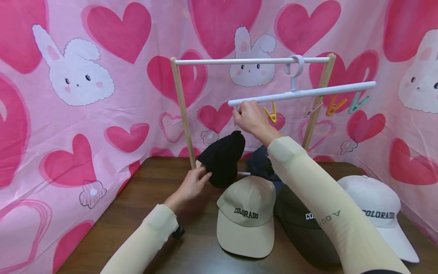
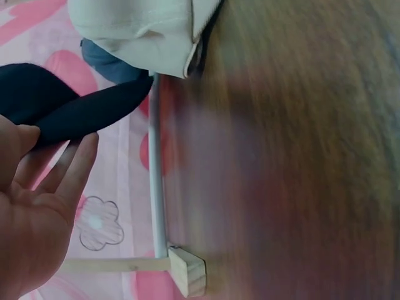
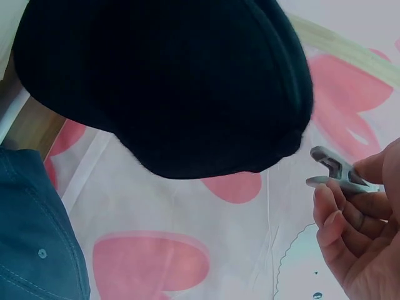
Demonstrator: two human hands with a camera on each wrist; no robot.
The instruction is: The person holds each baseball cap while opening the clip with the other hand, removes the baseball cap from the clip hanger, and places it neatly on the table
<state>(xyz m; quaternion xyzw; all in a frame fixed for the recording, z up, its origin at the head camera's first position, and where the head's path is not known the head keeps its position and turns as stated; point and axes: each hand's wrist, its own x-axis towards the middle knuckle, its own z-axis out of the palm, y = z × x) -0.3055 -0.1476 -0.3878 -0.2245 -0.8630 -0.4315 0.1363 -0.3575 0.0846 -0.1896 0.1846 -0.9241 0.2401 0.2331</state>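
Note:
My left hand (image 1: 193, 184) grips a black cap (image 1: 224, 160) by its brim, thumb on one side and fingers on the other in the left wrist view. The cap hangs in the air, tipped, below the left end of a white hanger (image 1: 328, 91). At that end my right hand (image 1: 252, 117) pinches a grey clothespin (image 3: 340, 170) between thumb and fingers. Its jaws are parted and stand just beside the cap's edge in the right wrist view. Yellow, pink and teal clothespins (image 1: 357, 102) hang farther along the hanger, which tilts down to the left.
A wooden rack (image 1: 182, 110) with a white top rail (image 1: 222, 61) carries the hanger. On the brown table (image 1: 137, 205) lie a beige cap (image 1: 246, 201), a dark cap (image 1: 297, 228), a white cap (image 1: 371, 194) and a navy cap (image 1: 258, 161). Behind hangs a pink heart-patterned cloth (image 1: 137, 95).

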